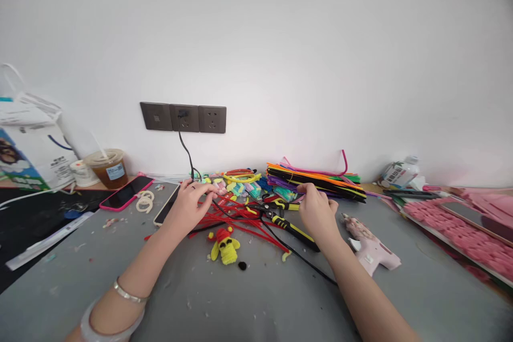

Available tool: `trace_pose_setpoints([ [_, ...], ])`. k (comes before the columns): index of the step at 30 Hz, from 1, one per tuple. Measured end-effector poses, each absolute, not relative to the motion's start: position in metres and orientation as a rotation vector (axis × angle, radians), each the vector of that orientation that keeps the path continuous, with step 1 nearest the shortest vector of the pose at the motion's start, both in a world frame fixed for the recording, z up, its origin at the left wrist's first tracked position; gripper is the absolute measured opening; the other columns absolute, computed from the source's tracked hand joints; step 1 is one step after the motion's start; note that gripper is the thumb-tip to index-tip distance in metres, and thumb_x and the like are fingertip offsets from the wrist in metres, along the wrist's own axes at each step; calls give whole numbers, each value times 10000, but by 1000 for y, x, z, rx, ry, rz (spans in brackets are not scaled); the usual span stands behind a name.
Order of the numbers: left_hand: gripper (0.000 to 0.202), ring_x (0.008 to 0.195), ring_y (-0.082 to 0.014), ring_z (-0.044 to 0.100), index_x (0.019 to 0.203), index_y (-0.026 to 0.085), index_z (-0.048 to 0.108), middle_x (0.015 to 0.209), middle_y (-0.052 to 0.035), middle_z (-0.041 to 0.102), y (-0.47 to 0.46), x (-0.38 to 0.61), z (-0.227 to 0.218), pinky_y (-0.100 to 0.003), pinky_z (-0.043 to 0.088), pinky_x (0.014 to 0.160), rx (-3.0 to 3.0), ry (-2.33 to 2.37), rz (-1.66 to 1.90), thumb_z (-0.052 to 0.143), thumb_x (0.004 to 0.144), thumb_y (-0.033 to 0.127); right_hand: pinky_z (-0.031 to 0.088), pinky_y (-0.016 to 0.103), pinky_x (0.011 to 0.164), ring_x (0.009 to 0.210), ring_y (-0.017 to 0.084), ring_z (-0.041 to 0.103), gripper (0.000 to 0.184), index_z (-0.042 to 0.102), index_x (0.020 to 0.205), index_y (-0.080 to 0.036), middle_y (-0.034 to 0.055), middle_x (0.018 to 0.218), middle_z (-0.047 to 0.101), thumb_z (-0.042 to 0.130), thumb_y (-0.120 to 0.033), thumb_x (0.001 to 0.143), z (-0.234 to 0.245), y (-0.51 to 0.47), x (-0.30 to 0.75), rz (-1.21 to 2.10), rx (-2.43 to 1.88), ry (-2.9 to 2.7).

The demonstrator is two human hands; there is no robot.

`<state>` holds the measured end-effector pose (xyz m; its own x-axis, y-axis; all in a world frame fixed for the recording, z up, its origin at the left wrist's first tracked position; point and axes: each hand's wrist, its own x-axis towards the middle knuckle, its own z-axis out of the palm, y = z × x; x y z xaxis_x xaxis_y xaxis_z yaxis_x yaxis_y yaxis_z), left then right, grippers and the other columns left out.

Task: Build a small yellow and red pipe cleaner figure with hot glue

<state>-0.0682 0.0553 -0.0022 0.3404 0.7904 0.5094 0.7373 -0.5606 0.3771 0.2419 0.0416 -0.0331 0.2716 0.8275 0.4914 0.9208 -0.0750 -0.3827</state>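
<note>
My left hand is over the back of the grey table, thumb and forefinger brought together beside small pastel pieces; whatever they pinch is too small to make out. Curled closed, my right hand is by the bundle of coloured pipe cleaners, its fingertips turned away from view. Between the hands lie yellow-and-black pliers, jaws over loose red pipe cleaners. Nearer me sits a small yellow pipe-cleaner figure with a red top and black eye patches, next to a black pompom.
A pink glue gun lies right of my right hand; a black cord crosses the table. On the left are a pink-edged phone, a drink cup and a paper bag. Pink fluffy material lies far right.
</note>
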Motion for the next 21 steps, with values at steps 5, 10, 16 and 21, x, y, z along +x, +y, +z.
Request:
trace_pose_setpoints([
  [5,219,907,-211,689,918,245,615,958,-12,781,56,-69,-3,-481,338,1072,2542,1428,1023,399,949,253,289,389,813,954,280,587,369,531,1060,-181,113,1033,720,370,-7,778,-23,42,258,-195,-1940,-1460],
  [10,206,889,-208,690,910,245,613,899,2,782,57,-70,-4,-468,350,1059,2558,1422,1027,409,941,250,283,403,827,990,288,582,413,569,1040,-176,123,1049,727,357,18,742,-16,44,269,-172,-1929,-1431],
  [16,221,894,-211,692,917,246,627,927,-6,783,57,-70,-3,-462,359,1058,2567,1436,1052,408,940,260,311,446,842,895,288,626,304,658,861,-218,73,909,767,408,-56,799,-25,45,265,-12,-1877,-1589],
  [21,210,915,-208,686,925,249,638,950,-11,775,55,-70,-4,-507,300,1119,2570,1457,988,428,936,246,405,430,840,805,250,673,168,602,811,-235,29,809,752,449,-183,856,-23,44,248,184,-1684,-1739],
])
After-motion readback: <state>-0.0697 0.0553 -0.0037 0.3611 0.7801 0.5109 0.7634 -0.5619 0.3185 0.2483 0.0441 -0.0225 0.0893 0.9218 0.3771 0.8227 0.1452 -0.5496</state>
